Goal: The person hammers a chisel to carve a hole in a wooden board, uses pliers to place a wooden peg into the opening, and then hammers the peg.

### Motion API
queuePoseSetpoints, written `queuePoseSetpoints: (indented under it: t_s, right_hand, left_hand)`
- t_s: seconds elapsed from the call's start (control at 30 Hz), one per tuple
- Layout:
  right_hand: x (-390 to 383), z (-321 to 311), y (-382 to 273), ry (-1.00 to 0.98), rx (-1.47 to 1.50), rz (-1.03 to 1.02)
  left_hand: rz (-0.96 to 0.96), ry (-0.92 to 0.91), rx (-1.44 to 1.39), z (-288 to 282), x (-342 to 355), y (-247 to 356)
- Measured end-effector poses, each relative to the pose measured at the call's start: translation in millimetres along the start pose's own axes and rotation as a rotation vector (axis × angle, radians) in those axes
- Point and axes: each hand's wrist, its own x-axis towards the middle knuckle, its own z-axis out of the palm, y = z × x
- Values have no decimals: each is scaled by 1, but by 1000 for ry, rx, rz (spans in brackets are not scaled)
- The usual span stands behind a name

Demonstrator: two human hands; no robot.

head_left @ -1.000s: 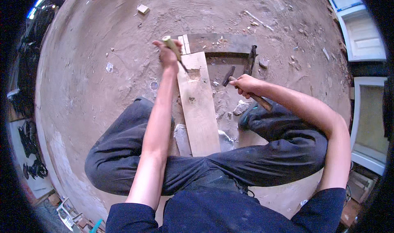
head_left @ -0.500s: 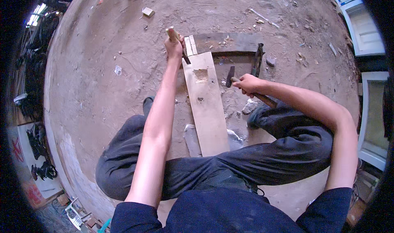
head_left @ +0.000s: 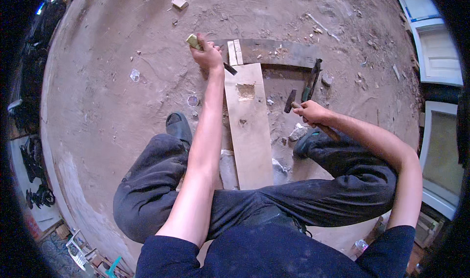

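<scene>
A pale wooden board (head_left: 252, 145) runs away from between my legs, with a squarish rough recess (head_left: 246, 92) cut near its far end. My left hand (head_left: 208, 56) is closed round the wooden handle of a chisel (head_left: 230, 69). The chisel leans over, its dark blade near the board's far left corner; whether it touches the wood I cannot tell. To the right of the board, my right hand (head_left: 313, 113) grips a hammer (head_left: 290, 101) by its wooden handle, the dark head held apart from the board and the chisel.
A dark plank (head_left: 279, 51) lies crosswise beyond the board, with pale wood strips (head_left: 235, 53) at its left. A long dark tool (head_left: 311, 82) rests at its right end. Stones, chips and a small block (head_left: 179, 3) litter the dirt floor. White-framed panels (head_left: 440, 150) stand at right.
My left hand has tilted the chisel further over, its handle end swinging left. My right hand and the hammer have shifted slightly right and nearer. The whole view has shifted a little.
</scene>
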Motion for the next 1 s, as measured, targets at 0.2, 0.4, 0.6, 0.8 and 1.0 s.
queuePoseSetpoints:
  t_s: [0.2,0.4,0.6,0.8,1.0]
  right_hand:
    - [23,1,5,-31,-107,-35]
    - [16,-7,-22,-17,-70,-65]
    - [21,-1,-28,-8,-140,-54]
    - [13,-8,-20,27,-133,-67]
    - [14,-13,-15,22,-177,-71]
  left_hand:
    - [-12,-34,288,-33,-20,-66]
    - [43,22,33,-5,-10,0]
    - [218,50,488,-46,2,-41]
    - [30,32,225,-29,-29,-29]
    - [61,64,-7,-11,-13,23]
